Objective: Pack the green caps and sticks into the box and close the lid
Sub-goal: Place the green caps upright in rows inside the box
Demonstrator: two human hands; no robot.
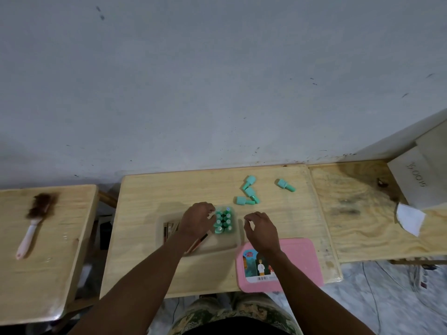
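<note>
A clear plastic box [219, 247] stands on the middle wooden table. Several green caps [223, 220] stand upright in rows in its right part, and brownish sticks [169, 229] lie in its left part. My left hand [197, 220] hovers over the box, its fingers curled beside the packed caps, with nothing clearly held. Just right of the box, my right hand [260, 228] has its fingers apart and holds nothing. Several loose green caps [249, 193] lie beyond the box, one more green cap [285, 185] farther right. The pink lid [300, 262] lies flat to the right, under my right wrist.
A brush [36, 213] with brown bristles and a pale handle lies on the left table. On the right table are a grey cardboard box [416, 180] and a white paper scrap [410, 220]. A grey wall rises behind the tables. Cables lie on the floor at right.
</note>
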